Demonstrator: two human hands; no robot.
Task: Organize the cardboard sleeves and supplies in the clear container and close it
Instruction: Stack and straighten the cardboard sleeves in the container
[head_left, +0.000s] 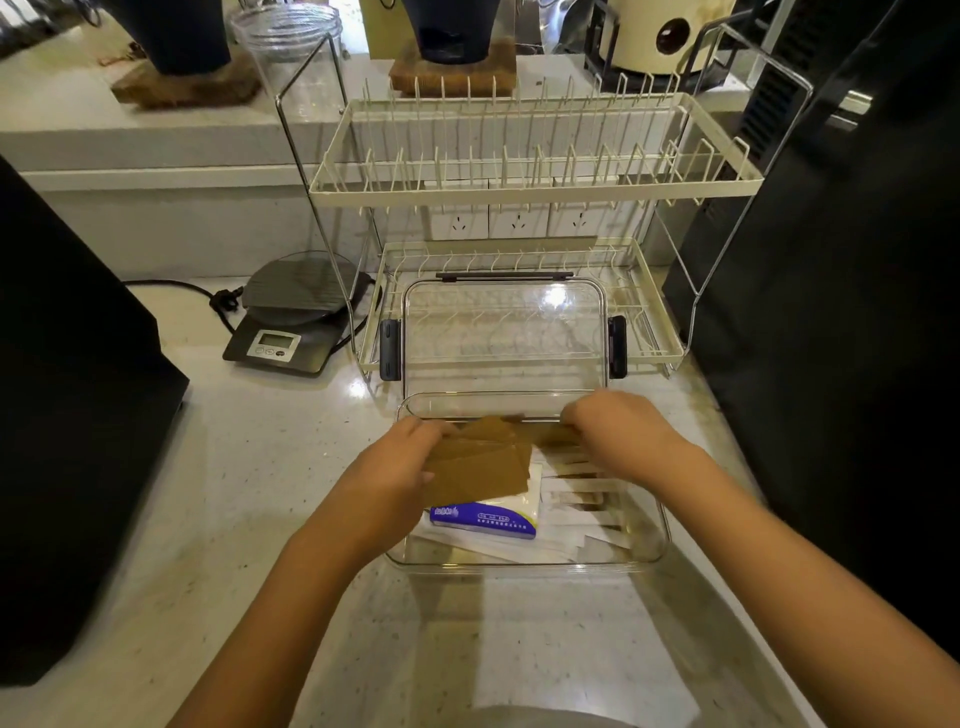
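A clear container (655, 540) stands on the counter in front of me. Its clear lid (504, 332), with dark clips on its sides, stands upright behind it against the rack. Over the container's far left part my left hand (400, 462) grips the left end of a fanned stack of brown cardboard sleeves (480, 467). My right hand (613, 431) holds the stack's right end, fingers curled over it. Under the sleeves lie a blue-and-white tissue pack (485, 519) and several white paper packets (582, 514).
A white two-tier wire dish rack (535, 192) stands behind the container. A digital kitchen scale (291, 322) with a black cord sits to the left. Large dark appliances flank both sides of the pale stone counter (249, 493).
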